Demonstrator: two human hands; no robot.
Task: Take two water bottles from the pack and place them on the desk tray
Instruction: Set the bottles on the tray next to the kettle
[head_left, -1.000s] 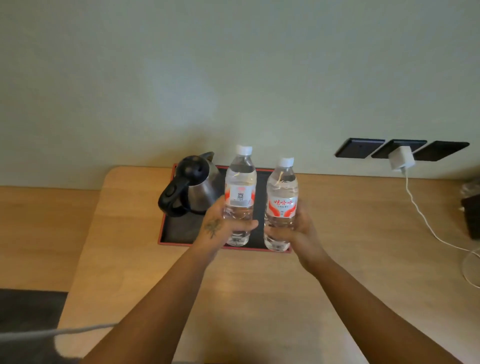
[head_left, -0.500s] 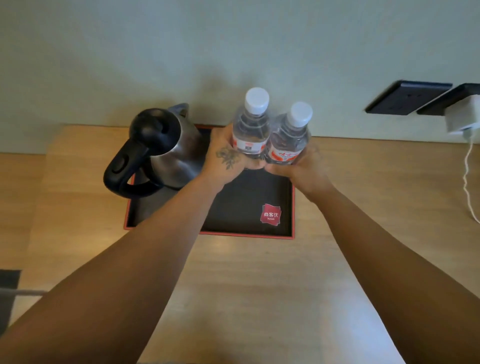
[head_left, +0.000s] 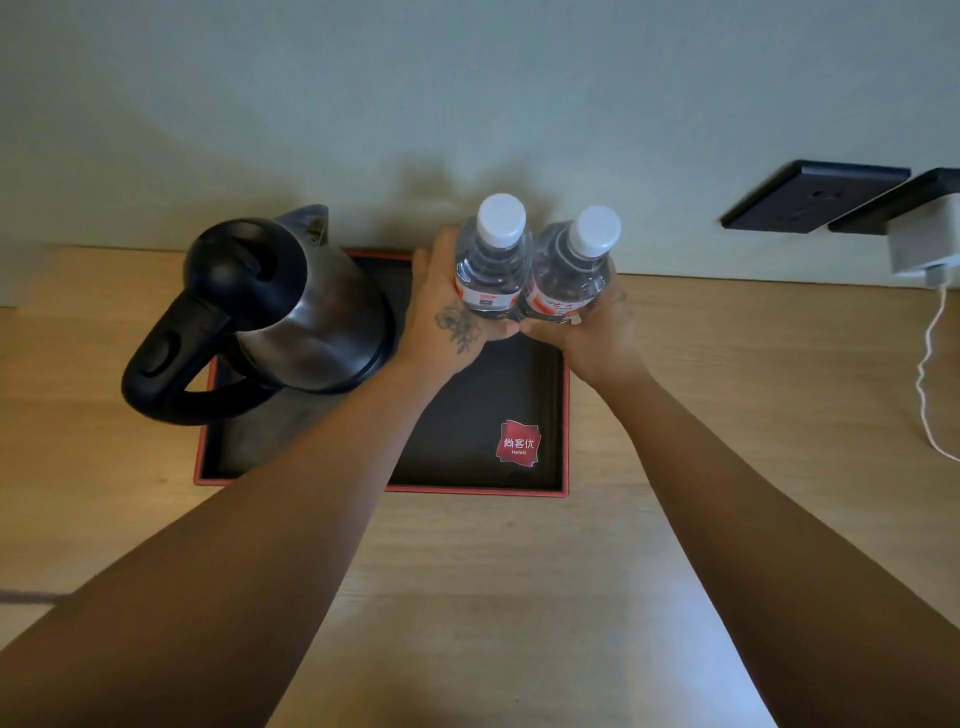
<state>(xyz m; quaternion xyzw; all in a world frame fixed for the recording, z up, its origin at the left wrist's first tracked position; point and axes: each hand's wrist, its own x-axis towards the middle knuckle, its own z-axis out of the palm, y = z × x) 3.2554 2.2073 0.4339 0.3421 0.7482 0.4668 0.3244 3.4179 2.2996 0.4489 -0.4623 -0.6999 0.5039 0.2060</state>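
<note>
Two clear water bottles with white caps stand side by side at the back right of the black, red-edged tray (head_left: 467, 395). My left hand (head_left: 447, 317) wraps the left bottle (head_left: 493, 260). The right bottle (head_left: 571, 270) is gripped by my right hand (head_left: 587, 327). Both bottles are upright and touch each other. Their bases are hidden behind my hands, so I cannot tell whether they rest on the tray. The pack is not in view.
A steel kettle (head_left: 280, 312) with a black handle fills the tray's left half, close to my left wrist. The tray lies on a wooden desk (head_left: 519, 571) against the wall. Black sockets (head_left: 815, 200) and a white charger (head_left: 922, 249) with cable are at right.
Both hands carried the bottles from the tray's front edge to its back right. Over the last half second they barely moved.
</note>
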